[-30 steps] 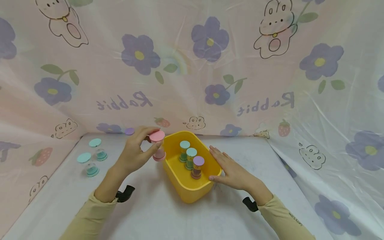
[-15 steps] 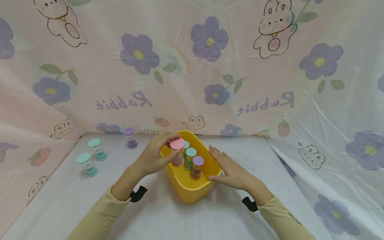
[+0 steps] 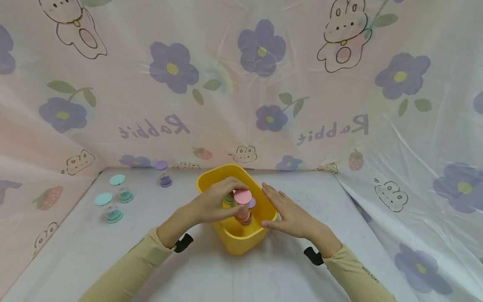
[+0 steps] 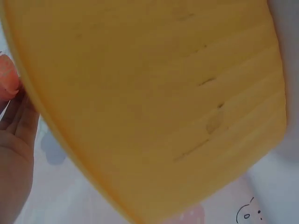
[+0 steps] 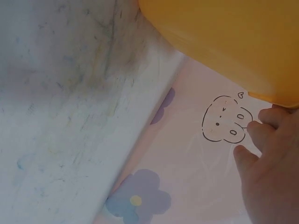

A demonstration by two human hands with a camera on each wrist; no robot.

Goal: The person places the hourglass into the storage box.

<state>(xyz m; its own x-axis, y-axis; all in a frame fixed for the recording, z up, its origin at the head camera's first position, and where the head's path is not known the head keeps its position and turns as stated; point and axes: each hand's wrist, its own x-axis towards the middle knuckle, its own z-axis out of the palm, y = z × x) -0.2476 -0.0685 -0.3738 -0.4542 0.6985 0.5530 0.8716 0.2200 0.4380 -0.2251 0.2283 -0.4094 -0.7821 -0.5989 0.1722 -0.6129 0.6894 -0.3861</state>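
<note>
My left hand (image 3: 213, 202) pinches a pink-capped hourglass (image 3: 242, 197) between thumb and fingers, over the inside of a yellow bin (image 3: 241, 245). Behind it in the bin stand a purple-capped hourglass (image 3: 252, 203) and a green one (image 3: 228, 199), both partly covered by the hand and the pink one. My right hand (image 3: 290, 216) lies against the bin's right rim, its fingers straight. The bin's outer wall (image 4: 149, 93) fills most of the left wrist view, with part of the left hand (image 4: 16, 149) at the edge. In the right wrist view, fingers of the right hand (image 5: 275, 163) touch the rim.
Two mint-capped hourglasses (image 3: 114, 214) (image 3: 126, 195) stand on the left of the white table (image 3: 151, 277). Farther back is a purple hourglass (image 3: 165, 180). A printed curtain (image 3: 226, 126) hangs behind the table and along its sides.
My left hand has carried the pink hourglass rightward from beside the bin to over its inside, now covering some hourglasses there. The right hand has stayed at the rim.
</note>
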